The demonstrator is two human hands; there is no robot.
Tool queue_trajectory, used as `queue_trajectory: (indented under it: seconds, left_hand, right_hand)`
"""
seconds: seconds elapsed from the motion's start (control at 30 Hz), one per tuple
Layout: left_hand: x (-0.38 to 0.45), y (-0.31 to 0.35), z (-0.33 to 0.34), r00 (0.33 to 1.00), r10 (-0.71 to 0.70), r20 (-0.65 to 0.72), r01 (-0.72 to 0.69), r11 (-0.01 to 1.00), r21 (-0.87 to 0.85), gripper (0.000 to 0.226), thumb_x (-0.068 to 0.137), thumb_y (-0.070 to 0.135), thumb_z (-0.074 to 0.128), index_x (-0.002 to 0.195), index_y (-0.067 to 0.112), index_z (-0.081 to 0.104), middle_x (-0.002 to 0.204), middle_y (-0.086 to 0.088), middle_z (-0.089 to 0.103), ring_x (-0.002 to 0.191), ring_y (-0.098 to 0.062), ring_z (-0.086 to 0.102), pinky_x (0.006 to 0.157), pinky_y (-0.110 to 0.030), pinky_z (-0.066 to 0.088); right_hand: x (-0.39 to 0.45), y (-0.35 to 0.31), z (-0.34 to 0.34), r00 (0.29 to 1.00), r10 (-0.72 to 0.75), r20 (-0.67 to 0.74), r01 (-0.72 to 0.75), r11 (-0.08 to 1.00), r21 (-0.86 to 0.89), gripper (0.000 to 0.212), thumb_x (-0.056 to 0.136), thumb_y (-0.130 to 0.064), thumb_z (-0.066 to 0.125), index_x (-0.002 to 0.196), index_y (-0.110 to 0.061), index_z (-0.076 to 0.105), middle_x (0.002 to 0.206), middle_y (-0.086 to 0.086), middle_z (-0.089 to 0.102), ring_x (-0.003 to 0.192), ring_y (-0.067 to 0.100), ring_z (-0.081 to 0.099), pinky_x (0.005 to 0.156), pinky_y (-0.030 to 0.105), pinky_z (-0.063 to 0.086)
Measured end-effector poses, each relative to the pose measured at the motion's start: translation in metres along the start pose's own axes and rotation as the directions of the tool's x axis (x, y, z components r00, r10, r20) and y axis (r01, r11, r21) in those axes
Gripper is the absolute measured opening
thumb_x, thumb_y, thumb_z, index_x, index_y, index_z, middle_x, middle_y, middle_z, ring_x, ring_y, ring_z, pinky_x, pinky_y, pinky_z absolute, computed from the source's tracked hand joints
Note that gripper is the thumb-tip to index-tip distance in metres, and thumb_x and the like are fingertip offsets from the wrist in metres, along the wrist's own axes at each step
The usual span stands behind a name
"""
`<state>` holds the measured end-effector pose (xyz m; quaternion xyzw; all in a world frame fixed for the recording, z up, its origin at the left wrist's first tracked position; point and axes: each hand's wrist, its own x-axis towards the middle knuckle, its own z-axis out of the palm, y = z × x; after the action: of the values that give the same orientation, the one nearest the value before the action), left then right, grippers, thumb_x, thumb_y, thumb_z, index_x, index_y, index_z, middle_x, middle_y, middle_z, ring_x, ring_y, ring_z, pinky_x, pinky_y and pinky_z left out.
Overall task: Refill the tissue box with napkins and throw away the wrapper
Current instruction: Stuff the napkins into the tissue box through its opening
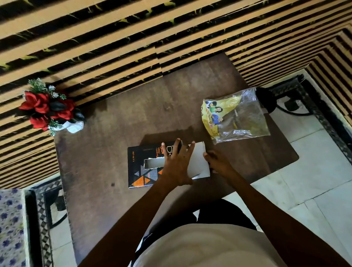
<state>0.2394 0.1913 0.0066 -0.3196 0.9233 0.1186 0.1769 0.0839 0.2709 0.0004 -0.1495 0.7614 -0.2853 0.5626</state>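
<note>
A black tissue box [141,167] with orange triangles lies flat on the brown table [103,156], its top slot showing white. The box's right end is open, and a white end flap or napkin stack [198,162] shows there. My left hand [177,163] presses on the box top with fingers spread. My right hand [217,161] holds the white part at the open right end. The empty yellow and clear plastic wrapper [234,115] lies on the table, beyond and to the right of the box.
A white vase of red flowers [51,108] stands at the table's far left corner. A slatted wall runs behind the table. A patterned cushion [8,231] is at the left, tiled floor [324,187] at the right.
</note>
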Motion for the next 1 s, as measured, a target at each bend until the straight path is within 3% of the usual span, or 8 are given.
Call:
queue_trajectory:
  seconds: [0.23, 0.4, 0.5, 0.6, 0.73, 0.87, 0.93, 1.0]
  left_hand:
    - [-0.008, -0.003, 0.013, 0.991, 0.046, -0.122, -0.052, 0.997, -0.053, 0.108, 0.056, 0.074, 0.063, 0.144, 0.018, 0.036, 0.144, -0.011, 0.042, 0.15, -0.038, 0.01, 0.11, -0.073, -0.007]
    - [-0.006, -0.001, 0.008, 0.98, -0.042, -0.193, -0.015, 0.959, -0.285, 0.073, 0.068, 0.038, 0.062, 0.136, 0.018, 0.046, 0.14, -0.006, 0.049, 0.15, -0.031, 0.013, 0.114, -0.067, -0.007]
    - [-0.009, -0.009, -0.006, 0.977, -0.066, -0.203, -0.06, 0.826, -0.561, 0.065, 0.078, 0.02, 0.063, 0.139, 0.017, 0.042, 0.143, -0.007, 0.046, 0.146, -0.022, 0.026, 0.12, -0.063, 0.006]
    - [-0.028, -0.041, -0.023, 0.892, -0.349, -0.289, -0.039, 0.577, -0.816, 0.058, 0.083, 0.004, 0.061, 0.136, 0.021, 0.044, 0.136, -0.006, 0.05, 0.121, -0.004, 0.046, 0.106, -0.039, 0.047]
    - [-0.057, -0.093, -0.025, 0.714, -0.654, -0.252, 0.357, 0.649, -0.672, 0.06, 0.083, 0.029, 0.069, 0.135, 0.013, 0.045, 0.138, -0.015, 0.046, 0.122, -0.035, 0.049, 0.101, -0.052, 0.045]
    - [-0.078, -0.114, -0.013, 0.667, -0.72, 0.192, 0.458, 0.193, -0.868, 0.061, 0.087, 0.04, 0.065, 0.133, 0.01, 0.04, 0.137, -0.022, 0.045, 0.116, -0.034, 0.053, 0.096, -0.047, 0.05]
    - [-0.085, -0.113, -0.009, 0.728, -0.635, 0.259, 0.308, -0.034, -0.951, 0.036, 0.091, 0.03, 0.063, 0.118, 0.014, 0.046, 0.126, -0.018, 0.057, 0.095, -0.02, 0.062, 0.08, -0.033, 0.056]
    - [-0.087, -0.113, -0.009, 0.746, -0.624, 0.232, 0.225, -0.092, -0.97, 0.029, 0.093, 0.021, 0.06, 0.117, 0.015, 0.046, 0.117, -0.011, 0.058, 0.091, -0.015, 0.061, 0.072, -0.021, 0.053]
  right_hand:
    - [0.001, 0.002, 0.003, 0.997, 0.057, 0.055, -0.062, 0.994, 0.095, 0.046, 0.103, -0.032, 0.043, 0.142, -0.01, 0.039, 0.145, 0.018, 0.048, 0.13, 0.039, 0.05, 0.105, 0.049, 0.044]
    - [-0.007, -0.001, 0.014, 0.997, -0.057, 0.047, 0.049, 0.987, 0.151, 0.026, 0.098, -0.022, 0.055, 0.121, -0.011, 0.052, 0.119, 0.013, 0.062, 0.088, 0.019, 0.065, 0.06, 0.028, 0.053]
    - [-0.011, -0.008, 0.025, 0.993, -0.1, 0.064, 0.087, 0.981, 0.175, 0.011, 0.095, -0.02, 0.061, 0.105, -0.017, 0.056, 0.103, 0.005, 0.065, 0.085, 0.015, 0.065, 0.059, 0.025, 0.056]
    - [-0.015, -0.015, 0.038, 0.991, -0.118, 0.059, 0.105, 0.976, 0.193, 0.007, 0.094, -0.017, 0.062, 0.097, -0.02, 0.056, 0.097, 0.001, 0.064, 0.095, 0.02, 0.062, 0.067, 0.031, 0.057]
    - [-0.014, -0.028, 0.059, 0.989, -0.128, -0.067, 0.139, 0.972, 0.187, 0.011, 0.091, -0.01, 0.065, 0.096, -0.018, 0.06, 0.103, 0.008, 0.067, 0.1, 0.027, 0.064, 0.08, 0.043, 0.057]
    - [-0.012, -0.036, 0.074, 0.979, -0.117, -0.167, 0.143, 0.978, 0.153, 0.02, 0.096, -0.017, 0.058, 0.111, -0.008, 0.068, 0.119, 0.018, 0.069, 0.099, 0.022, 0.063, 0.094, 0.042, 0.052]
    - [-0.016, -0.042, 0.081, 0.984, -0.117, -0.131, 0.14, 0.974, 0.177, 0.025, 0.098, -0.026, 0.055, 0.117, -0.015, 0.067, 0.128, 0.009, 0.066, 0.096, 0.012, 0.058, 0.087, 0.032, 0.048]
    - [-0.019, -0.048, 0.088, 0.992, -0.12, -0.047, 0.127, 0.974, 0.188, 0.036, 0.098, -0.025, 0.056, 0.132, -0.017, 0.059, 0.139, 0.004, 0.057, 0.107, 0.01, 0.055, 0.088, 0.027, 0.044]
